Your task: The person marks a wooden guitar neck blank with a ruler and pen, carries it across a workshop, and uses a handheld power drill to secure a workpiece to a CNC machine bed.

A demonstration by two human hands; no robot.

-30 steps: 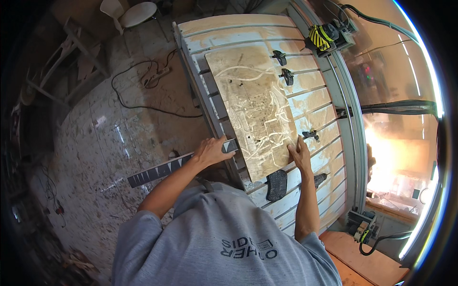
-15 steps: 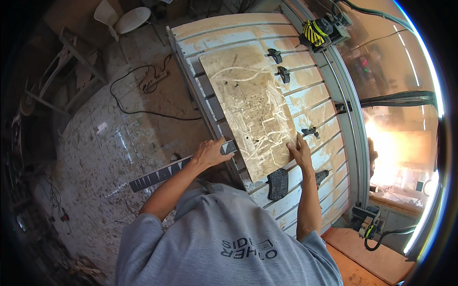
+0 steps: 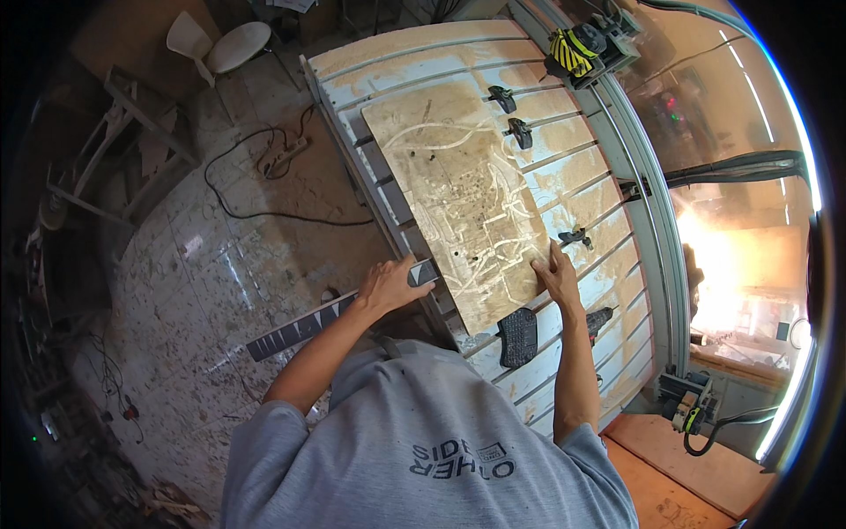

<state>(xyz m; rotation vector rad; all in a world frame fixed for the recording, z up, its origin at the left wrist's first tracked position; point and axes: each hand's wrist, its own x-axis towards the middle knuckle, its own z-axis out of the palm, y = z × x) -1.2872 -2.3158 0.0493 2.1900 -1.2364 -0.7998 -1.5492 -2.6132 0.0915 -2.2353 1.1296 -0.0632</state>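
A worn plywood board, scored with pale curved grooves and dotted with small holes, lies tilted across the slotted machine bed. At its near left edge, my left hand is closed round a long flat strip, dark grey with pale wedge-shaped marks. The strip slants down to the left beneath my forearm, out over the floor. My right hand grips the board's near right edge, thumb on top. The undersides of its fingers are hidden.
Black clamps sit along the bed's right part. A black keyboard-like pad and a dark hand tool rest near my right forearm. The gantry rail runs along the right. A cable crosses the littered floor.
The view has shifted slightly. Both hands keep their grip, and the board and strip stay about where they were relative to the bed.
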